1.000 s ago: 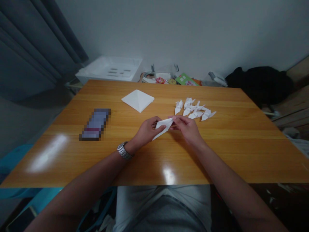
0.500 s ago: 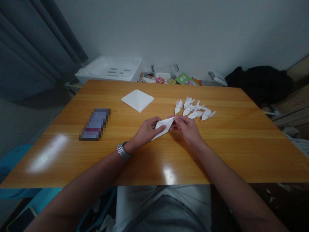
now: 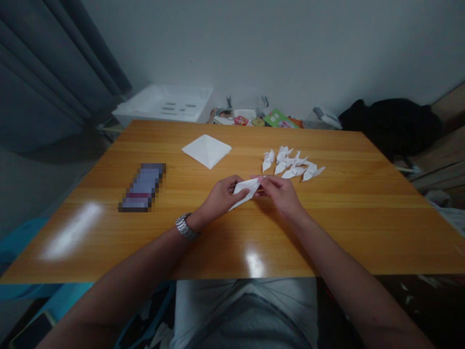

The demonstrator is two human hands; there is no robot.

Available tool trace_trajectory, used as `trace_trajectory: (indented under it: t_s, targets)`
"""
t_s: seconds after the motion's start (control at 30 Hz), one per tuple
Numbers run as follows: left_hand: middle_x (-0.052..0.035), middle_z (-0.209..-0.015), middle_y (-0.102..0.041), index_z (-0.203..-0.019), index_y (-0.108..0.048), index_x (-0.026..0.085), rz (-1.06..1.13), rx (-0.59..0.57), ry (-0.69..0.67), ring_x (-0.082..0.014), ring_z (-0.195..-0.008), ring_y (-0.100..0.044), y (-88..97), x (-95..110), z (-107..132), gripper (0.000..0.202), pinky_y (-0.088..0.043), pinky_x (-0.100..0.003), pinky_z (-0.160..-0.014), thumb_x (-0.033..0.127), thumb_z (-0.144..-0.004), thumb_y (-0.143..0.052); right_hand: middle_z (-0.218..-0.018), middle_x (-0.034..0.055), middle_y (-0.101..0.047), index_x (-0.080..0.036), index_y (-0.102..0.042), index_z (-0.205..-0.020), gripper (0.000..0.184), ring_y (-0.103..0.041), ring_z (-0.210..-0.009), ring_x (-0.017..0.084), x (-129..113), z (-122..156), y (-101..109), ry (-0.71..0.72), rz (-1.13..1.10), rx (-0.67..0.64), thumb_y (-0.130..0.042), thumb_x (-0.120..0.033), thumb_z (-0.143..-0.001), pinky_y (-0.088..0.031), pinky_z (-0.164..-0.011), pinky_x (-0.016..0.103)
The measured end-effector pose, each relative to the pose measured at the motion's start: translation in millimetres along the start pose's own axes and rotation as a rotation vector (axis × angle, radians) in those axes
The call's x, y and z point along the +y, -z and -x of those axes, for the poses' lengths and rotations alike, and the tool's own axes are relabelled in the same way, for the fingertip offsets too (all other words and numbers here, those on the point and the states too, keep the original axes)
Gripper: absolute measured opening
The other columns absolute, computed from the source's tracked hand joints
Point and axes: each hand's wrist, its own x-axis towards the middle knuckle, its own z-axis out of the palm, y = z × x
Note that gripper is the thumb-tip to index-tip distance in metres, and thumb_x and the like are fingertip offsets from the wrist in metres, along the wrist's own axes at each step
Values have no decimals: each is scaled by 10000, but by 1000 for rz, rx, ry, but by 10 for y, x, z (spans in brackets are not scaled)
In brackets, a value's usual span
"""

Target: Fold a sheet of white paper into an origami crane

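White folded paper (image 3: 250, 183), between left hand (image 3: 220, 196) and right hand (image 3: 285, 196), both pinching it

Light is dim; glare whitens the worktop (image 3: 363, 218) near its front-left corner and front edge; coarse pixels blur the phone (image 3: 143, 187).

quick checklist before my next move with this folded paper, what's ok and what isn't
1. Left hand steadying the folded paper: ok, thumb lies across its top.
2. Right hand on the paper's far end: ok, fingers are at its tip.
3. Creases and edges lined up: cannot tell, fingers cover part and detail is too small.
4. Small folded figures out of the grip: ok, grouped on the table just beyond the right hand.
5. Diamond-shaped paper free of both hands: ok, it lies beyond the left one.
6. Phone out of the way: ok, well left of the left hand.
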Motion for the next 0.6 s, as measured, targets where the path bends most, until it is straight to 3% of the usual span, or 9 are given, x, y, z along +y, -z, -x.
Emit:
trace_trajectory:
  t_s: [0.33,0.6]
  targets:
    - [-32,-846,-679,-945,-640,148,78,-19,61,-145,-710,-597,-4,14,-3,352,-427,-218,-587,468,-826,-728,-958,27,-774,-265,-811,-1014,301,-716,-799,168,-12,-32,42,55,-24,-23,-838,-448,-778,-649,-766,342]
    - [-48,-848,-684,-992,-638,149,190,-111,91,-142,-695,-614,7,51,28,429,-435,-224,-573,561,-881,-688,-967,30,-769,-271,-807,-1008,279,-715,-800,165,-4,-32,59,55,-40,-57,-824,-458,-801,-651,-720,322]
